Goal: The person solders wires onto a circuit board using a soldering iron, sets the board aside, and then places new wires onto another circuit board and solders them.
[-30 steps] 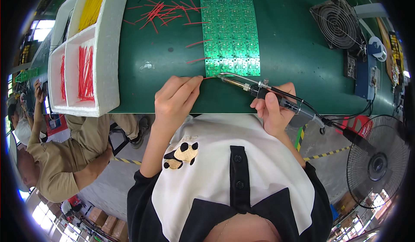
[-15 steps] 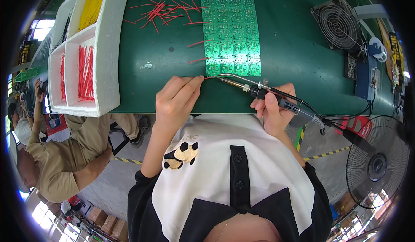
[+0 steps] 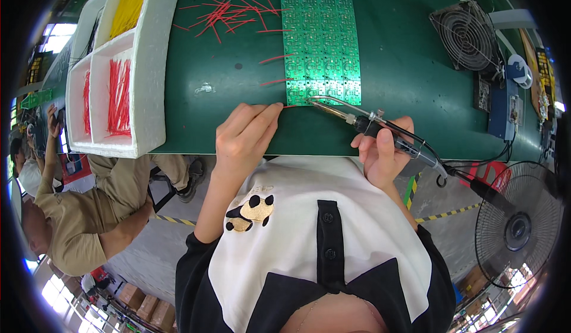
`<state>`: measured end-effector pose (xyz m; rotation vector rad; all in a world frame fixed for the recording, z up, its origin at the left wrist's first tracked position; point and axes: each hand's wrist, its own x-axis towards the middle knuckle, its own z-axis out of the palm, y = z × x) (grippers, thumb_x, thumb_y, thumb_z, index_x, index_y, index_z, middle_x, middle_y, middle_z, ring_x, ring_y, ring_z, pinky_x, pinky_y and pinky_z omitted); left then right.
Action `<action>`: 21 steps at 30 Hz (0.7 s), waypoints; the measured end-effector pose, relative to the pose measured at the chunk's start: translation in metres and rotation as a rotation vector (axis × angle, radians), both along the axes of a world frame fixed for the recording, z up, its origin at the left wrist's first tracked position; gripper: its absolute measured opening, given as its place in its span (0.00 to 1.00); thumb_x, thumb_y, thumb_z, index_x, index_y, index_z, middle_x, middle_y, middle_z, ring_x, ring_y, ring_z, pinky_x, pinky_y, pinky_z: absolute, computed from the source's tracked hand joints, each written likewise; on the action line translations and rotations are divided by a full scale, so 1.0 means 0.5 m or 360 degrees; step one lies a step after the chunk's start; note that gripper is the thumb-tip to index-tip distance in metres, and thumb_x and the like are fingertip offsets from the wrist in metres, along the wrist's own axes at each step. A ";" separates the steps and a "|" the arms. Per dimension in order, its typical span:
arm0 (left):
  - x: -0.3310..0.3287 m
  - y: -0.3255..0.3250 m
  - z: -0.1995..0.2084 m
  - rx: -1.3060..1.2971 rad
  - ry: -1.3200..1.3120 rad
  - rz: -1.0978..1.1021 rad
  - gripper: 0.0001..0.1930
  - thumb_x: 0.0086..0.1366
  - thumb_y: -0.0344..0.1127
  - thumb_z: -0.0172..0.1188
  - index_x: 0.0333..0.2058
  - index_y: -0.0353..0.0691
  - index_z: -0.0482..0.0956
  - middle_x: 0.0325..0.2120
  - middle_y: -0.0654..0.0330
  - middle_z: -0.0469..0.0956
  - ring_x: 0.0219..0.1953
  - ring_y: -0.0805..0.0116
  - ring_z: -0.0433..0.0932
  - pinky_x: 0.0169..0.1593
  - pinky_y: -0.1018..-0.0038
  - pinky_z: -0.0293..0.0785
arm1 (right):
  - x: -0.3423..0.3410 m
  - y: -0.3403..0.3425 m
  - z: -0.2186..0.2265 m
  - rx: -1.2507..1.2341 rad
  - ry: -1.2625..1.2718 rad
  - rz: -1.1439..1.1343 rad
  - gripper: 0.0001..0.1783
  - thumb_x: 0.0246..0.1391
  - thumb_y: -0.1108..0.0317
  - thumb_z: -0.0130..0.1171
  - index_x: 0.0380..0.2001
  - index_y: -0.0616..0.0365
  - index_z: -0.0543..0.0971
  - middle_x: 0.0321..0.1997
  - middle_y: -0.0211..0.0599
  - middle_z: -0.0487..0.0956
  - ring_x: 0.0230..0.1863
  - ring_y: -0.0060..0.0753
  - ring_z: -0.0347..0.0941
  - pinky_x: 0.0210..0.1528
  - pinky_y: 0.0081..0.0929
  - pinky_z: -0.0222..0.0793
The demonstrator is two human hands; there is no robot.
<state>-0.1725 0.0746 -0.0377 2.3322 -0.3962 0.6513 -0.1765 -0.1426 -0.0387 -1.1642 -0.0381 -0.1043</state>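
Between the fingertips of my left hand (image 3: pixel 247 132) is pinched a short red wire (image 3: pixel 290 106), its far end reaching the lower left corner of a green circuit board panel (image 3: pixel 321 47). My right hand (image 3: pixel 383 150) grips a soldering iron (image 3: pixel 370 127) with a thin metal feed tube along it. The iron's tip is over the bottom row of the panel, a little right of the wire; whether it touches the board I cannot tell. Several red wires stick out from the panel's left edge, one above another. A loose pile of red wires (image 3: pixel 223 16) lies to the left.
A white foam box (image 3: pixel 148 65) with red and yellow wires in compartments stands at left. On the right are a square fan (image 3: pixel 467 34), a blue device (image 3: pixel 505 110) and a round caged fan (image 3: pixel 517 229). A co-worker (image 3: pixel 89 214) sits at lower left.
The iron's tip has moved slightly right and up, away from the wire's end onto the bottom row. My right hand has shifted right with it. My left hand still pinches the wire.
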 end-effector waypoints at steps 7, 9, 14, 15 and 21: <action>0.014 0.009 0.056 -0.0221 0.0292 0.0168 0.14 0.48 0.18 0.61 0.35 0.35 0.78 0.30 0.56 0.76 0.22 0.70 0.73 0.21 0.78 0.68 | 0.012 -0.004 0.009 -0.0025 -0.0077 -0.0107 0.10 0.58 0.64 0.51 0.33 0.58 0.64 0.17 0.33 0.69 0.10 0.19 0.60 0.19 0.25 0.68; 0.067 0.050 0.079 -0.0003 0.0340 0.0301 0.10 0.52 0.28 0.62 0.35 0.38 0.76 0.32 0.58 0.75 0.26 0.63 0.74 0.29 0.71 0.72 | 0.021 -0.007 0.025 -0.0117 0.0023 -0.0335 0.10 0.58 0.64 0.50 0.35 0.58 0.65 0.16 0.31 0.67 0.11 0.19 0.61 0.20 0.24 0.68; 0.219 0.119 0.075 0.0660 0.0216 0.0131 0.05 0.55 0.32 0.58 0.31 0.41 0.75 0.29 0.60 0.71 0.36 0.61 0.71 0.37 0.66 0.71 | 0.070 -0.029 0.037 -0.0067 -0.0118 -0.0397 0.06 0.59 0.69 0.49 0.33 0.60 0.66 0.16 0.34 0.68 0.10 0.18 0.59 0.21 0.23 0.70; 0.228 0.125 0.070 0.0663 0.0195 0.0116 0.05 0.55 0.32 0.58 0.31 0.41 0.75 0.29 0.60 0.71 0.36 0.61 0.71 0.37 0.66 0.71 | 0.077 -0.033 0.042 -0.0063 -0.0135 -0.0417 0.06 0.59 0.69 0.49 0.33 0.60 0.66 0.16 0.34 0.68 0.10 0.18 0.59 0.21 0.23 0.70; 0.251 0.127 0.062 0.0819 0.0256 0.0048 0.03 0.56 0.32 0.57 0.27 0.41 0.73 0.28 0.62 0.71 0.34 0.61 0.71 0.34 0.68 0.71 | 0.123 -0.056 0.055 -0.0145 -0.0121 -0.0510 0.09 0.59 0.65 0.49 0.31 0.59 0.68 0.14 0.31 0.67 0.11 0.16 0.58 0.23 0.21 0.69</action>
